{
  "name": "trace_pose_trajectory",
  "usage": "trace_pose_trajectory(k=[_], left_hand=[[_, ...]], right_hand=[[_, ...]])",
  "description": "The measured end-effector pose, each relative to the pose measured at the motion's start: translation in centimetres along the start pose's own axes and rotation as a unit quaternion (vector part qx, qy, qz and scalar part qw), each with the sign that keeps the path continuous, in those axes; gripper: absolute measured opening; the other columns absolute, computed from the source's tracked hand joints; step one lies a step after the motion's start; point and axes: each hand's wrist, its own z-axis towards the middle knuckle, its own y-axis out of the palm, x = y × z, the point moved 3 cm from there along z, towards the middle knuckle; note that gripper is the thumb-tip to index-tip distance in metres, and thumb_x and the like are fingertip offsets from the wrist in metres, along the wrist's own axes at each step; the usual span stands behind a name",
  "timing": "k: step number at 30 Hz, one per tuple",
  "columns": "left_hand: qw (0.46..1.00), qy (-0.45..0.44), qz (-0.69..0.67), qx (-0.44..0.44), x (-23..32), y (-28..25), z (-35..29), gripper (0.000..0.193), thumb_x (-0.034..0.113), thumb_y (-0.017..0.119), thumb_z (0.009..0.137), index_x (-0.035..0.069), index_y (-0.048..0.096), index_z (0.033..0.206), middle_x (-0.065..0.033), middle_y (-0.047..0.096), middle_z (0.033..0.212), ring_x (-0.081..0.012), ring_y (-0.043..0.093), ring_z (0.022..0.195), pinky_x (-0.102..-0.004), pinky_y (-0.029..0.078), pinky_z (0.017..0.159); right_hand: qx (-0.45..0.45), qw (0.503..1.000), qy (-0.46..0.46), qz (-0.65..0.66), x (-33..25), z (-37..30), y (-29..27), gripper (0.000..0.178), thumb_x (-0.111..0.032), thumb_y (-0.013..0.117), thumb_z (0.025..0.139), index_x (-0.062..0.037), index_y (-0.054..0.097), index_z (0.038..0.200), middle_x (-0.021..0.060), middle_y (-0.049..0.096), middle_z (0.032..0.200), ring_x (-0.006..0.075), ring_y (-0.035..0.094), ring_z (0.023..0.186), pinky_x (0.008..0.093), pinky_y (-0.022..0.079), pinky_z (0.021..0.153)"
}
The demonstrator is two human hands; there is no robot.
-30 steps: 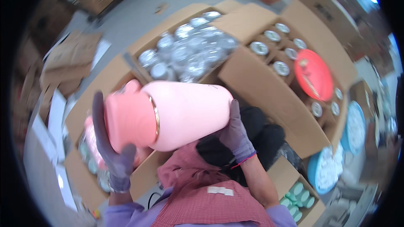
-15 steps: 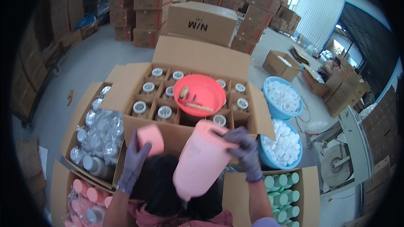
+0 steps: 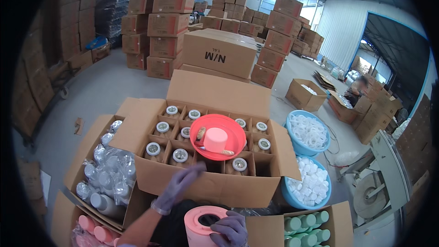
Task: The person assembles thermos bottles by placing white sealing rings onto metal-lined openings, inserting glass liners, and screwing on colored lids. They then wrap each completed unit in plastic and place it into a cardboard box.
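Observation:
My gloved right hand (image 3: 231,229) grips the rim of a pink flask body (image 3: 196,228), which stands upright at my lap with a dark round opening on top. My gloved left hand (image 3: 180,185) reaches over the near edge of the carton, fingers stretched out and holding nothing. A pink cup-shaped lid (image 3: 216,140) sits in a red bowl (image 3: 240,130), beside a few small tan and dark pieces I cannot make out. The bowl rests on a divided carton (image 3: 206,187) holding several jars with silvery tops (image 3: 180,155).
At left stand a carton of plastic-wrapped clear bottles (image 3: 107,174) and pink bottles (image 3: 103,234). Right are blue tubs of white rings (image 3: 306,128) and white caps (image 3: 307,180), green-capped bottles (image 3: 304,226) and a grey machine (image 3: 377,187). Stacked cartons (image 3: 169,23) rise behind; a person (image 3: 356,90) sits far right.
The pink lid has gone from my left hand into the red bowl. My right hand has lowered the flask body toward me and turned its opening up. The view has tilted upward.

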Motion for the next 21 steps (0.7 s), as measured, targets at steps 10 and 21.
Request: trace_pose_trajectory(k=[10, 21], left_hand=[[0.997, -0.064, -0.049, -0.002, -1.2, 2.9, -11.2, 0.037, 0.018, 0.059, 0.093, -0.002, 0.061, 0.124, -0.0161, 0.063, 0.125, -0.0279, 0.056, 0.121, -0.0372, 0.042, 0.107], [0.997, 0.011, 0.062, 0.034, 3.7, 4.8, -13.2, 0.048, 0.014, 0.065, 0.088, -0.004, 0.056, 0.131, -0.0155, 0.053, 0.140, -0.0249, 0.048, 0.132, -0.0394, 0.037, 0.111]], right_hand=[[-0.096, 0.932, 0.149, 0.316, 7.2, -6.0, 3.1, 0.008, -0.008, 0.064, 0.086, -0.0068, 0.067, 0.093, 0.0089, 0.062, 0.108, 0.0245, 0.057, 0.110, 0.0467, 0.034, 0.111], [-0.202, 0.928, 0.196, 0.244, 8.2, -3.2, 1.3, 0.053, -0.034, 0.069, 0.087, -0.0047, 0.058, 0.130, 0.0141, 0.053, 0.135, 0.0311, 0.048, 0.128, 0.0424, 0.035, 0.111]])
